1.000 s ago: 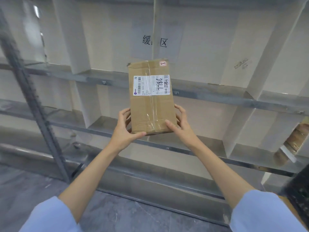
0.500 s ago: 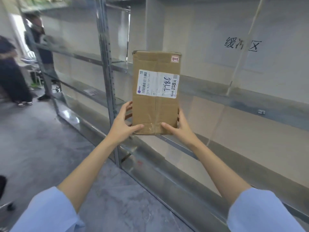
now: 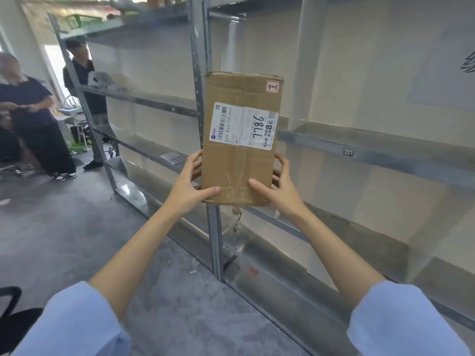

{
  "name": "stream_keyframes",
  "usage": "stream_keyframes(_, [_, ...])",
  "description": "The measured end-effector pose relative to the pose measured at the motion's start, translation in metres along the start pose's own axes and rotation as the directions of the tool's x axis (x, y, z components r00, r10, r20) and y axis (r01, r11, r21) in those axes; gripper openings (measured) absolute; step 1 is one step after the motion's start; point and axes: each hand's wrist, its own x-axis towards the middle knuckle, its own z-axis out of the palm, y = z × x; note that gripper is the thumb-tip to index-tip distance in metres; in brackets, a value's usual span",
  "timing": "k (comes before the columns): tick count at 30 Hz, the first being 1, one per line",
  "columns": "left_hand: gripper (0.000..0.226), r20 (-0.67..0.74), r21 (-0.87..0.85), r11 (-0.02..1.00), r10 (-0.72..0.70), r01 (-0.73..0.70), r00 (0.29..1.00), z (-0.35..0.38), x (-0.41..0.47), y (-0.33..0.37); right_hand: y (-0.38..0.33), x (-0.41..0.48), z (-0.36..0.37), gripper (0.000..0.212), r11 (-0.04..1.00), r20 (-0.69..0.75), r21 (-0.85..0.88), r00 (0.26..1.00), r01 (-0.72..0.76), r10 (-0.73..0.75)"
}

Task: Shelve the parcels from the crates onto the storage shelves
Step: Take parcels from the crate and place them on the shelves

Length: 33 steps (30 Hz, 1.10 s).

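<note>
- The box (image 3: 241, 140) stays upright between the two hands, with its white label (image 3: 244, 127) turned to the person. The grip is the same as one second ago.
- The left hand (image 3: 189, 187) holds the lower left edge, thumb on the front face and fingers curled behind. The right hand (image 3: 279, 191) holds the lower right edge in the same way.
- The change is in the background, because the person has turned to the left. The divided compartments that were behind the box are no longer behind it. A metal post (image 3: 199, 47) of the rack now stands directly behind the box.
- Left of the left hand, another section of shelves (image 3: 144, 147) has come into view. Far beyond it stands a person in dark clothes (image 3: 33, 116).
- The box touches no shelf. The nearest board (image 3: 372, 147) lies to the right of the right hand and further back.
- I judge that the person is still searching for the correct place, so the placing is not yet begun.
</note>
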Motion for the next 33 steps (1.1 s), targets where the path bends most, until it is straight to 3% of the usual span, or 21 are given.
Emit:
stream_keyframes(10, [0.089,0.050,0.005,0.999,0.040,-0.041,0.998,-0.038,0.087,-0.062,0.023,0.091,0.036,0.096,0.993,-0.057,-0.120,0.998,0.017,-0.024])
stream_keyframes(16, [0.085,0.043,0.141,0.978,0.146,-0.150,0.988,-0.047,0.167,-0.081,0.027,0.163,0.036,0.093,0.981,-0.154,-0.176,0.981,0.087,-0.115])
stream_keyframes(21, [0.071,0.046,0.340,0.910,0.236,-0.238,0.971,-0.052,0.246,-0.101,0.026,0.239,0.019,0.095,0.965,-0.242,-0.234,0.954,0.118,-0.176])
stream_keyframes(26, [0.067,0.082,0.635,0.716,0.312,-0.291,0.946,-0.050,0.309,-0.122,0.031,0.313,-0.004,0.095,0.947,-0.307,-0.307,0.932,0.097,-0.195])
stream_keyframes(33, [0.074,0.118,0.690,0.655,0.316,-0.307,0.941,-0.043,0.371,-0.150,0.053,0.401,-0.014,0.099,0.930,-0.415,-0.366,0.889,0.032,-0.193])
